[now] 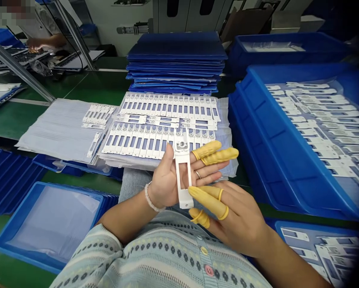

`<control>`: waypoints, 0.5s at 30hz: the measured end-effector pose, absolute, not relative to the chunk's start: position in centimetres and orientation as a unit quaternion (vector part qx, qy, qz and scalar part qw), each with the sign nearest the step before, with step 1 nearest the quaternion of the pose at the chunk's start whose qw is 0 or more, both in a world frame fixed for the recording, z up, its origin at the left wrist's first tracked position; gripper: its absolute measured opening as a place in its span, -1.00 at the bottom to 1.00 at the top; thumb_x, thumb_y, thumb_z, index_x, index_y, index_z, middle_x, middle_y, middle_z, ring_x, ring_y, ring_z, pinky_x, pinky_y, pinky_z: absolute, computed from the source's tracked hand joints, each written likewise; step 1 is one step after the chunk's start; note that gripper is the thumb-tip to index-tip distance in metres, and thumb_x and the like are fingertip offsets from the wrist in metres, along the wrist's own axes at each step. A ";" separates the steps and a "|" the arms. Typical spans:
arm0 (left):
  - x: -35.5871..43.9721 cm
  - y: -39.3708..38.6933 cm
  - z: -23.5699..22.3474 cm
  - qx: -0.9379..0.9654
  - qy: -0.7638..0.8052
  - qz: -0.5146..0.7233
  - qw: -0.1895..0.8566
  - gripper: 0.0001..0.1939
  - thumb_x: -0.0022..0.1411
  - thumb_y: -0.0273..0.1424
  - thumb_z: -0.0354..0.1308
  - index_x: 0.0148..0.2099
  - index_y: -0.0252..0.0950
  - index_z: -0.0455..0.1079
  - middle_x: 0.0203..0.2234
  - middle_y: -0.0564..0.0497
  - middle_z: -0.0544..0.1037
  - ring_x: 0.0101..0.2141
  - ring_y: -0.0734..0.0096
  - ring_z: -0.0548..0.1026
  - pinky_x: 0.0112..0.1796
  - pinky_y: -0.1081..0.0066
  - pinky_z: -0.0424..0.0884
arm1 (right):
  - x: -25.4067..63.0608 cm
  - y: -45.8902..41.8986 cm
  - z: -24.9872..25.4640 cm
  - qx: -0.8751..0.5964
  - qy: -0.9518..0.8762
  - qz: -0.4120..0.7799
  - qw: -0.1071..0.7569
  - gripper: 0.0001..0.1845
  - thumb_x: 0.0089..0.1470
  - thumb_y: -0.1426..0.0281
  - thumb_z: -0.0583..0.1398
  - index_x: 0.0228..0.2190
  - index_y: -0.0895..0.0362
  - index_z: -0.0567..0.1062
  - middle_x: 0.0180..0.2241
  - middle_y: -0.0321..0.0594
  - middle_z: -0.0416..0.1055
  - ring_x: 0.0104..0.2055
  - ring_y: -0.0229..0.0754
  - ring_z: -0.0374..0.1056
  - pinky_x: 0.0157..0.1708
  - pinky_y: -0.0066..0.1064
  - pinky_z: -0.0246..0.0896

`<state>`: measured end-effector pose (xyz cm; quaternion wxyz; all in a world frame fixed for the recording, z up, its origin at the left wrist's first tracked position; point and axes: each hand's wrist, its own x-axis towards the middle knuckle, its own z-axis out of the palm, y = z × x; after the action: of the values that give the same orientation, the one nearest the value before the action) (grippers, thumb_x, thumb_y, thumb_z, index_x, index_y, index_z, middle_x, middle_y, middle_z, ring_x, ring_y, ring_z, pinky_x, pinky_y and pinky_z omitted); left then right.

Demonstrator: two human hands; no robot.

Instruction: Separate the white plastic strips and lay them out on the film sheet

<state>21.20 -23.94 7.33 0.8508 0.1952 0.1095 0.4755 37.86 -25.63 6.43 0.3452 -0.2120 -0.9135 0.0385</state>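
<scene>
My left hand (173, 180) holds a long white plastic frame part (182, 160) upright against its palm, with the thumb across it. Yellow finger cots cover two of its fingers, and it wears a ring and a beaded bracelet. My right hand (230, 220) comes in from the lower right, also in yellow finger cots. Its fingertips meet the lower end of the part. Just beyond my left hand, rows of matching white parts (161, 132) lie on a stack of clear plastic sheets (167, 162).
A blue tray (275, 140) of white parts stands to the right, with another at the lower right. A stack of blue trays (176, 60) rises behind the sheets. A blue tray (47, 224) lies on the green bench at the left. A co-worker's hand (37, 44) works at the upper left.
</scene>
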 end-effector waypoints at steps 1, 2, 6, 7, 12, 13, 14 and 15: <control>21.2 -24.0 7.3 0.196 0.101 0.473 0.853 -0.13 0.22 0.20 -0.35 0.17 -0.39 0.32 0.14 -0.23 0.37 0.19 0.06 0.26 0.17 0.20 0.12 | 37.8 -25.7 6.3 -0.208 -0.915 0.024 0.345 -0.56 0.12 0.45 0.19 0.05 0.17 0.31 -0.31 -0.13 0.46 -0.32 -0.11 0.37 -0.36 -0.27 0.28; 21.3 -24.0 7.2 0.196 0.095 0.472 0.854 -0.13 0.22 0.19 -0.35 0.16 -0.39 0.32 0.13 -0.23 0.38 0.18 0.08 0.27 0.17 0.20 0.13 | 37.8 -25.8 6.2 -0.204 -0.916 0.010 0.344 -0.56 0.11 0.45 0.20 0.05 0.18 0.31 -0.31 -0.12 0.46 -0.32 -0.10 0.37 -0.36 -0.26 0.28; 21.4 -24.0 7.1 0.194 0.089 0.471 0.856 -0.13 0.23 0.19 -0.37 0.15 -0.40 0.34 0.10 -0.23 0.41 0.14 0.12 0.33 0.15 0.23 0.17 | 37.6 -25.9 6.3 -0.199 -0.921 -0.021 0.335 -0.62 0.12 0.46 0.19 0.00 0.19 0.36 -0.33 -0.11 0.45 -0.31 -0.10 0.37 -0.37 -0.26 0.27; 21.4 -24.0 7.1 0.194 0.093 0.470 0.856 -0.12 0.23 0.19 -0.37 0.15 -0.41 0.34 0.10 -0.24 0.41 0.14 0.11 0.33 0.15 0.22 0.17 | 37.5 -25.9 6.3 -0.199 -0.920 -0.025 0.336 -0.65 0.12 0.47 0.18 -0.02 0.19 0.37 -0.34 -0.12 0.45 -0.31 -0.10 0.37 -0.37 -0.26 0.28; 21.6 -24.1 7.3 0.200 0.129 0.464 0.853 -0.07 0.22 0.19 -0.40 0.22 -0.48 0.24 0.16 -0.33 0.32 0.17 0.05 0.29 0.17 0.20 0.13 | 37.2 -25.9 6.4 -0.196 -0.916 -0.034 0.350 -0.72 0.10 0.54 0.16 -0.10 0.20 0.42 -0.35 -0.09 0.45 -0.31 -0.10 0.38 -0.38 -0.28 0.29; 21.6 -24.1 7.4 0.203 0.135 0.462 0.853 -0.06 0.22 0.19 -0.41 0.24 -0.49 0.21 0.17 -0.33 0.30 0.17 0.04 0.28 0.18 0.19 0.11 | 37.1 -25.9 6.3 -0.195 -0.915 -0.035 0.351 -0.73 0.10 0.55 0.15 -0.12 0.20 0.42 -0.35 -0.08 0.45 -0.31 -0.10 0.38 -0.38 -0.27 0.29; 21.6 -24.1 7.4 0.205 0.137 0.460 0.853 -0.05 0.22 0.19 -0.42 0.25 -0.49 0.20 0.17 -0.33 0.30 0.18 0.04 0.27 0.18 0.19 0.10 | 37.1 -25.9 6.3 -0.194 -0.915 -0.035 0.351 -0.74 0.10 0.55 0.15 -0.13 0.20 0.42 -0.35 -0.07 0.45 -0.30 -0.09 0.38 -0.38 -0.27 0.30; 21.6 -24.1 7.4 0.208 0.137 0.460 0.853 -0.05 0.22 0.20 -0.42 0.25 -0.48 0.19 0.17 -0.33 0.31 0.18 0.04 0.27 0.19 0.19 0.09 | 37.1 -25.9 6.2 -0.193 -0.915 -0.035 0.352 -0.74 0.10 0.55 0.14 -0.13 0.21 0.42 -0.35 -0.07 0.45 -0.30 -0.08 0.38 -0.38 -0.26 0.30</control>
<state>21.60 -24.09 7.44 0.8526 0.2076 0.1370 0.4596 37.10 -25.89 6.18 0.3518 -0.1934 -0.9152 -0.0353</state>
